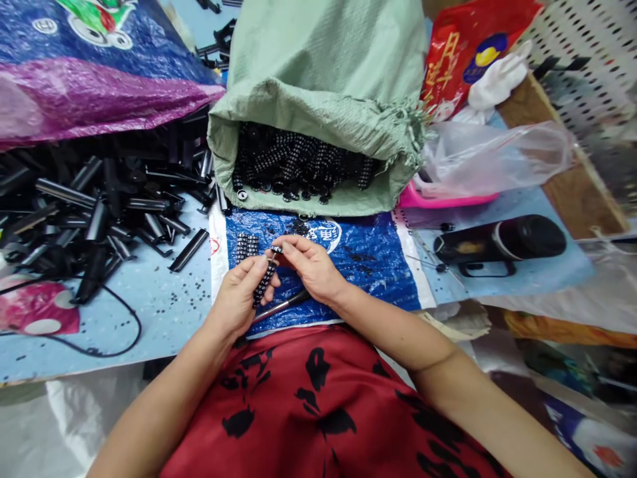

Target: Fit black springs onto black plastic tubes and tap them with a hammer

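Note:
My left hand [237,295] is closed around a small black combination-lock cylinder [263,284] ringed with white characters, tilted upward. At its upper end, my right hand [313,269] pinches a small black number ring [277,250] between thumb and finger. Whether the ring touches the cylinder is hard to tell. Just behind my left hand, similar lock cylinders [247,245] lie side by side on a blue plastic sheet [388,265]. Under my hands rests a metal rod with a dark handle [283,305]. A green woven sack [328,60] opens toward me, holding many such cylinders [303,162].
Black plastic brackets [94,199] are heaped on the left, beside a blue-and-purple bag [109,86]. A dark cable [134,332] loops near the front edge. On the right are a pink tray [448,199], a clear plastic bag [497,156] and a black flask [522,238].

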Demonstrator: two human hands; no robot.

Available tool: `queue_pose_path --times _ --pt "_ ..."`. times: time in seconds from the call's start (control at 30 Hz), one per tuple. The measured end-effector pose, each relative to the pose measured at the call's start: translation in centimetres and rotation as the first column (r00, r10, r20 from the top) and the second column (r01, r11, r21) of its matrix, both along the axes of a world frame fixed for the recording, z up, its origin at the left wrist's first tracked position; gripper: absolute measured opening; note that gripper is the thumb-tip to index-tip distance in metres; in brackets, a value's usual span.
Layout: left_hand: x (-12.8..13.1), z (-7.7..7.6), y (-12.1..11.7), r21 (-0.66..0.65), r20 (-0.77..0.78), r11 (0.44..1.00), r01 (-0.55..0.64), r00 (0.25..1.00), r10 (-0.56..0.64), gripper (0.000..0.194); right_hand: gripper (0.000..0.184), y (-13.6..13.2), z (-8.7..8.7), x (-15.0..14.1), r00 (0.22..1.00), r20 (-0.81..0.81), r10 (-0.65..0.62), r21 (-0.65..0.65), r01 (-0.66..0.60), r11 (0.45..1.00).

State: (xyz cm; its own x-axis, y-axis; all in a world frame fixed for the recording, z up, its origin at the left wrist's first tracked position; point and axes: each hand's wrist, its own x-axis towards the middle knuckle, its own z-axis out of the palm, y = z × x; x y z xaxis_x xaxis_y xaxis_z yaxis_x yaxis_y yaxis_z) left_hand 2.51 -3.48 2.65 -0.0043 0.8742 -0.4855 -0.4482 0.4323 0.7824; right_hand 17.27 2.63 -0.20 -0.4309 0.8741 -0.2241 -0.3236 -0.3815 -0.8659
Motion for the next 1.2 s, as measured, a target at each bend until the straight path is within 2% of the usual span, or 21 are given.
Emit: queue_pose_path --times 0.43,0.53,0.63,0.7,0.73,0.77,0.83,0.9,0.97,1.0,1.03,1.07,1.1,1.13,1.17,1.2 --pt "-0.2 -1.0 -0.3 -0.019 -0.076 0.999 -0.037 0.996 0.036 0.042 0.035 -0.1 -1.0 0.2 1.0 -0.004 0.03 -0.03 -0.03 0.999" --pt "0.0 -1.0 -0.3 -0.017 -0.059 0.998 -0.068 0.996 0.067 0.043 0.033 -0.1 -0.7 0.4 0.994 0.055 0.091 0.076 -0.095 0.993" --pt "-0.1 -0.7 -0.3 0.022 -0.023 0.99 -0.141 0.99 0.141 0.043 0.033 1.2 -0.1 0.5 0.978 0.126 0.169 0.235 -0.195 0.952" --pt "-0.3 -0.4 -0.3 0.074 0.005 0.98 -0.186 0.983 0.186 0.047 0.032 3.2 0.5 -0.1 0.965 0.226 0.135 0.376 -0.214 0.901" --pt "-0.5 -0.3 -0.3 0.101 0.019 0.975 -0.197 0.98 0.196 0.047 0.03 4.5 0.8 -0.6 0.948 0.309 0.078 0.467 -0.223 0.856" --pt "-0.7 -0.1 -0.3 0.123 0.031 0.971 -0.204 0.979 0.201 0.045 0.027 6.0 1.0 -1.4 0.915 0.403 -0.009 0.56 -0.238 0.793" --pt "-1.1 0.1 -0.2 0.135 0.048 0.968 -0.21 0.978 0.205 0.039 0.018 9.0 1.3 -3.4 0.786 0.583 -0.203 0.699 -0.358 0.619" --pt "-1.6 0.3 -0.1 0.106 0.06 0.97 -0.22 0.975 0.215 0.038 0.016 11.7 1.2 -5.5 0.596 0.741 -0.309 0.66 -0.561 0.5" --pt "-2.2 0.3 -0.2 0.059 0.072 0.967 -0.249 0.967 0.245 0.039 0.019 13.3 0.9 -7.0 0.42 0.839 -0.347 0.541 -0.711 0.449" --pt "-2.6 0.2 -0.2 0.036 0.078 0.962 -0.269 0.961 0.265 0.04 0.022 13.6 0.8 -7.4 0.374 0.858 -0.352 0.504 -0.746 0.436" --pt "-3.0 0.2 -0.3 0.018 0.085 0.957 -0.289 0.954 0.287 0.041 0.024 13.7 0.6 -7.6 0.373 0.858 -0.353 0.503 -0.751 0.428" --pt "-3.3 0.1 -0.4 0.004 0.093 0.952 -0.308 0.948 0.306 0.042 0.026 13.5 0.4 -7.5 0.417 0.84 -0.347 0.537 -0.728 0.425" --pt "-3.6 0.0 -0.5 -0.007 0.1 0.947 -0.323 0.942 0.322 0.043 0.027 13.0 0.3 -7.1 0.497 0.805 -0.324 0.594 -0.677 0.434" --pt "-3.9 -0.1 -0.5 -0.015 0.106 0.943 -0.331 0.938 0.331 0.043 0.027 12.4 0.2 -6.6 0.602 0.749 -0.276 0.651 -0.595 0.47" --pt "-4.0 -0.1 -0.5 -0.023 0.111 0.943 -0.332 0.936 0.333 0.044 0.025 11.5 0.1 -5.9 0.713 0.673 -0.196 0.682 -0.494 0.539" --pt "-4.0 -0.2 -0.5 -0.03 0.115 0.945 -0.325 0.938 0.326 0.044 0.023 10.5 0.1 -5.2 0.814 0.573 -0.095 0.663 -0.393 0.637"
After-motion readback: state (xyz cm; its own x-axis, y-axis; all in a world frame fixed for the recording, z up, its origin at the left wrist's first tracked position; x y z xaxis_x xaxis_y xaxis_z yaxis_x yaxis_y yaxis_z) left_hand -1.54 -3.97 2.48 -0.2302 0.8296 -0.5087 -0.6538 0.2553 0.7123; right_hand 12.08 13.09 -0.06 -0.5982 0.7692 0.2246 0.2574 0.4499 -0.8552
